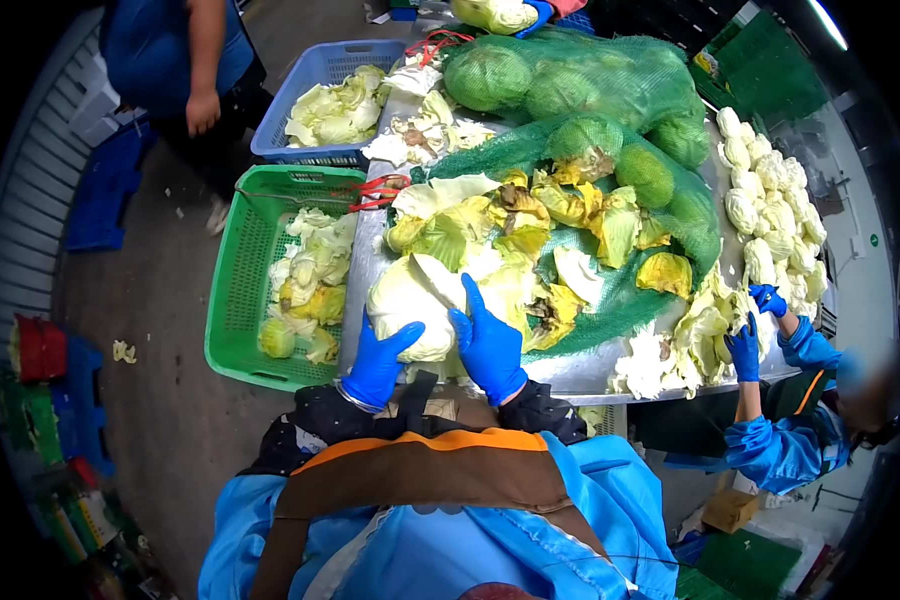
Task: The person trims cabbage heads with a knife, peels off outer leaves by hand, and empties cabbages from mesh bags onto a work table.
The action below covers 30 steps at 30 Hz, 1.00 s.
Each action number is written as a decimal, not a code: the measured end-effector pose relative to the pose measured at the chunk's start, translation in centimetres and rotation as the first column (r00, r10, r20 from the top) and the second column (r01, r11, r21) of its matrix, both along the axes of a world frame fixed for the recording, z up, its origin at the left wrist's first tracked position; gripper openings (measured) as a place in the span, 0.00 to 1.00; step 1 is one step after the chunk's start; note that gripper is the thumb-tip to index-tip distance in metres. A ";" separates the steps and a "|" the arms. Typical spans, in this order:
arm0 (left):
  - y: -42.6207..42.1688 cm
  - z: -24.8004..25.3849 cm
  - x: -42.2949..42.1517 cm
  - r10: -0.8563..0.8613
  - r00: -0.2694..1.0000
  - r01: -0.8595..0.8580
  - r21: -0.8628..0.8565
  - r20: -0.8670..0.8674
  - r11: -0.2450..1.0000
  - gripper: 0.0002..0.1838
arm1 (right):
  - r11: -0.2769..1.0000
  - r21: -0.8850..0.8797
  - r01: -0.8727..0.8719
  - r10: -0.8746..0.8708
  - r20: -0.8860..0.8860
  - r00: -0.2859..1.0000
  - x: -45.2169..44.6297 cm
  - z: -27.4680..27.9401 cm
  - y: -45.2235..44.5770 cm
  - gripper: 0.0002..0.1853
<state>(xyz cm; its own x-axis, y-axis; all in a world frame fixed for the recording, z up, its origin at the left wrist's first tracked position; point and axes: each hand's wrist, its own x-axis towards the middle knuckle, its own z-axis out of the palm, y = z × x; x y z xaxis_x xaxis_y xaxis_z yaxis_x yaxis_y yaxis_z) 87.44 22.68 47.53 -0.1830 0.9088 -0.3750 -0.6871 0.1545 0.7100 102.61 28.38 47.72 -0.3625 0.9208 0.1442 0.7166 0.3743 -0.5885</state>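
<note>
A pale, trimmed cabbage [402,302] rests at the near edge of the metal table, between my two blue-gloved hands. My left hand [382,362] cups its lower left side, thumb lying across the front. Against its right side is my right hand [491,345], thumb and forefinger spread along a loose outer leaf [444,283]; its other fingers are hidden. Just beyond lie cut-off green leaves [457,232] and yellowed, browned leaves [610,222]. They are spread over a green mesh sack [692,215] with whole cabbages inside.
A green crate [226,285] and a blue crate [288,115] with leaves stand left of the metal table [580,378]. Trimmed cabbages [770,195] are piled at right. A co-worker's gloved hands [745,348] work among leaves there. Another person [175,60] stands at upper left.
</note>
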 end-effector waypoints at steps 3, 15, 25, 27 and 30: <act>-0.1 -1.3 0.1 0.015 0.998 -0.013 0.034 -0.059 0.999 0.31 | 0.880 -0.469 -0.068 -0.198 -0.495 0.846 0.4 -2.9 0.6 0.26; 0.1 -0.4 -0.4 -0.040 0.940 0.083 0.113 -0.339 0.990 0.38 | 0.984 -0.050 -0.171 0.167 -0.072 0.983 2.6 3.0 3.4 0.26; -1.0 -1.1 -2.2 -0.312 0.934 0.342 0.183 -0.177 0.922 0.45 | 0.976 -0.212 0.054 -0.122 -0.324 0.938 3.9 -6.2 6.2 0.13; -0.4 -1.1 -2.3 -0.345 0.927 0.371 0.230 -0.145 0.900 0.47 | 0.915 -0.358 0.188 -0.324 -0.370 0.871 3.6 -4.5 5.2 0.17; -0.5 -0.6 -2.2 -0.338 0.941 0.331 0.210 -0.003 0.920 0.49 | 0.867 -0.497 0.027 -0.412 -0.688 0.598 6.9 -2.2 5.0 0.22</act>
